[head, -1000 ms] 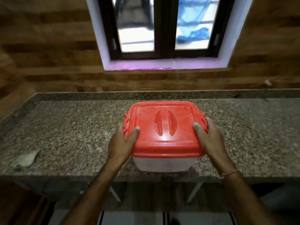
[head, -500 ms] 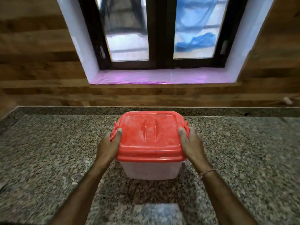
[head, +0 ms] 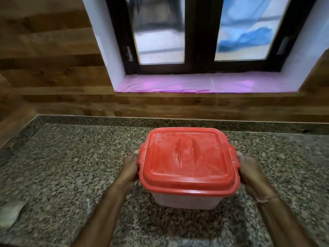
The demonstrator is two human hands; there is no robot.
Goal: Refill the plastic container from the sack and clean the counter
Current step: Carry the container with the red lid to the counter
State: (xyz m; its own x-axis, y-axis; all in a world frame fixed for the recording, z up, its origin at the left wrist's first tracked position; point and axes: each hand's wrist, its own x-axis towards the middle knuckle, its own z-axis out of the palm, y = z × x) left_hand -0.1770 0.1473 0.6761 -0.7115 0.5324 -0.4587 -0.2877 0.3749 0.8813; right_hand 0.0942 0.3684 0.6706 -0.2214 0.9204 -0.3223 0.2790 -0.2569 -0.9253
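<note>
A clear plastic container [head: 185, 200] with a dusty red lid [head: 187, 161] stands on the speckled granite counter [head: 71, 166], in the middle of the view. My left hand [head: 130, 168] grips its left side at the lid's clip. My right hand [head: 249, 170] grips the right side at the other clip. The lid sits closed on the container. No sack is in view.
A pale crumpled cloth or scrap [head: 10, 213] lies on the counter at the far left. A wood-panelled wall [head: 53, 68] rises behind the counter. Above it is a dark-framed window [head: 199, 41] with a pink-lined sill [head: 204, 84].
The container has gone further back onto the counter, away from the front edge. My thumbs have come off the lid top and both hands now hold the side clips.
</note>
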